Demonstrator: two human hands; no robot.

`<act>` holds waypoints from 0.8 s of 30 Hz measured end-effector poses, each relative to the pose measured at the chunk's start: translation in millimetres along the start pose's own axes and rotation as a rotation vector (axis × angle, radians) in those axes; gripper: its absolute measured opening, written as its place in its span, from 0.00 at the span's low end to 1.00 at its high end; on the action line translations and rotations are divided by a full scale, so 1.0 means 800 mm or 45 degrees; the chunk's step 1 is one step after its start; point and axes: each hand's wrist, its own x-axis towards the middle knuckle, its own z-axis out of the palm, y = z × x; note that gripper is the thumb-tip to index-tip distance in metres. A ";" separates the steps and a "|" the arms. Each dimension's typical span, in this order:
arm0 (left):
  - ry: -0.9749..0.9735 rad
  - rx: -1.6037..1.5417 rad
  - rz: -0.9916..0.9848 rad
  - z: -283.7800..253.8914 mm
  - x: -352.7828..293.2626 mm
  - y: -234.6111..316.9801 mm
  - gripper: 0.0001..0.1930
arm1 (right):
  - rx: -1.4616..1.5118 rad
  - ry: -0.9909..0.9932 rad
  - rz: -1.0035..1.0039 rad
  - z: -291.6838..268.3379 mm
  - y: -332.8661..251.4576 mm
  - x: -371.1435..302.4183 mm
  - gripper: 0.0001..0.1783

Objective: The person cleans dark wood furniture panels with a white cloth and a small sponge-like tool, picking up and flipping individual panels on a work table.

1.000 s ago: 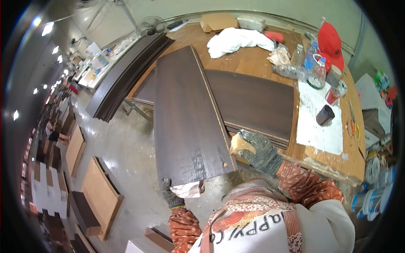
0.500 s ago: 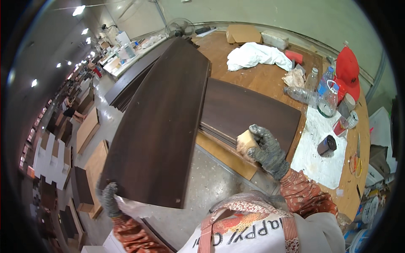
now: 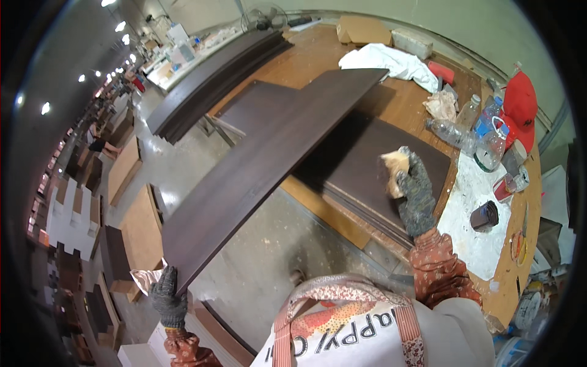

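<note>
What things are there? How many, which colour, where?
table: 1, brown, centre right
held panel: 1, dark brown, left hand
panel stack: several, dark brown, table's left
lower panels: several, dark brown, on table
pad: 1, tan, right hand
rag: 1, whitish, left hand
cloth: 1, white, table's far side
cap: 1, red, far right
bottles: at least 4, mostly clear, right
sheet: 1, white, table's right
container: 1, dark, on sheet
left hand: 1, grey-gloved, lower left
right hand: 1, grey-gloved, right
</note>
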 end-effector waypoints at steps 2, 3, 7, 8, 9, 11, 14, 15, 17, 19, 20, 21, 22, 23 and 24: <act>-0.014 -0.003 0.055 0.040 -0.011 -0.022 0.30 | -0.108 0.074 -0.152 -0.001 0.011 0.009 0.28; -0.073 0.070 0.027 0.062 -0.012 -0.032 0.32 | -0.233 0.099 -0.154 0.010 0.020 0.015 0.28; -0.109 0.005 0.017 0.161 -0.004 -0.098 0.35 | -0.416 0.073 -0.058 0.044 0.053 0.029 0.29; -0.154 0.008 -0.028 0.188 0.007 -0.110 0.35 | -0.508 0.057 -0.091 0.048 0.071 0.037 0.28; -0.105 -0.026 0.015 0.213 0.020 -0.122 0.35 | -0.598 0.042 -0.127 0.057 0.088 0.048 0.28; -0.083 -0.082 0.051 0.242 0.055 -0.137 0.35 | -0.974 0.078 -0.208 0.096 0.111 0.065 0.27; 0.030 -0.374 0.075 0.262 0.119 -0.156 0.36 | -1.434 0.090 -0.372 0.128 0.158 0.098 0.27; 0.001 -0.338 0.072 0.271 0.131 -0.165 0.36 | -1.552 0.104 -0.414 0.141 0.176 0.109 0.28; 0.025 -0.534 -0.060 0.286 0.141 -0.178 0.34 | -1.675 0.115 -0.449 0.172 0.204 0.121 0.28; 0.057 -0.732 -0.191 0.300 0.144 -0.181 0.33 | -1.811 0.072 -0.510 0.193 0.230 0.113 0.28; 0.047 -0.908 -0.332 0.306 0.142 -0.184 0.32 | -1.928 0.054 -0.589 0.211 0.243 0.107 0.27; 0.043 -1.080 -0.477 0.311 0.138 -0.187 0.32 | -1.815 -0.010 -0.536 0.230 0.251 0.094 0.28; 0.046 -1.064 -0.510 0.314 0.133 -0.193 0.32 | -1.753 -0.126 -0.541 0.260 0.256 0.076 0.26; -0.110 -1.000 -0.549 0.320 0.127 -0.198 0.31 | -1.694 -0.240 -0.549 0.290 0.264 0.055 0.24; -0.266 -0.938 -0.581 0.327 0.124 -0.201 0.31 | -1.803 -0.447 -0.732 0.319 0.271 0.031 0.21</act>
